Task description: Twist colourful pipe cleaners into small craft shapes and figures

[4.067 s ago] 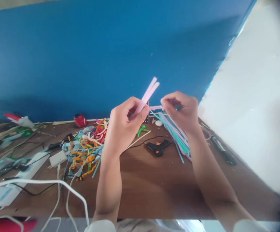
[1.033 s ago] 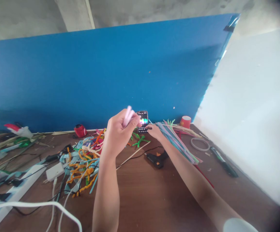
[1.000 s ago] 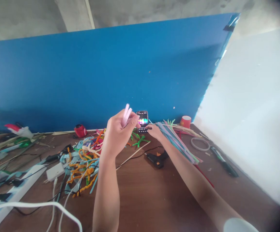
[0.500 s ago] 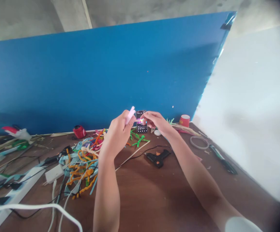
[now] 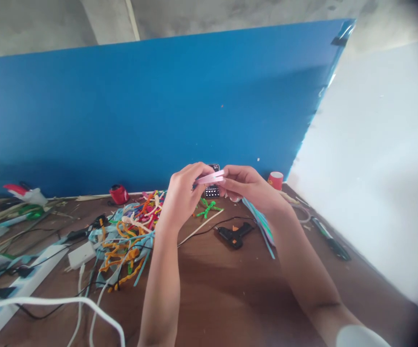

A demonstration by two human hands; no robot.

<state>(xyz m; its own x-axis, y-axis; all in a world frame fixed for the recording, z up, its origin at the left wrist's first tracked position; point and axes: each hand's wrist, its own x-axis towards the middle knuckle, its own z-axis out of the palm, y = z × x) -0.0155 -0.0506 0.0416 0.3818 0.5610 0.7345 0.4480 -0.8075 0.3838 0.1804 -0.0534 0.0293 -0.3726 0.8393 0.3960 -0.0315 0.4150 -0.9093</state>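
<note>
My left hand (image 5: 187,190) is closed on pale pink strips (image 5: 211,178), pinched between thumb and fingers and pointing right. At their right ends, the thumb and fingers of my right hand (image 5: 248,185) close on the same strips. Below my right palm a bundle of blue, green and lilac strips (image 5: 263,226) slants down; whether that hand grips it is hidden. Behind my hands stands a phone (image 5: 212,192) with a lit screen, partly covered. A green twisted figure (image 5: 208,208) lies just below the phone.
A black glue gun (image 5: 235,235) with its cord lies on the brown table (image 5: 223,299). Tangled coloured stems (image 5: 125,250), a white charger (image 5: 81,255) and a power strip (image 5: 32,279) are at left. A red cup (image 5: 276,180) and a marker (image 5: 331,238) are at right.
The pink strips have turned from pointing up to lying nearly level between my hands. My right hand has come onto their ends, and the blue-green bundle now shows beneath it.
</note>
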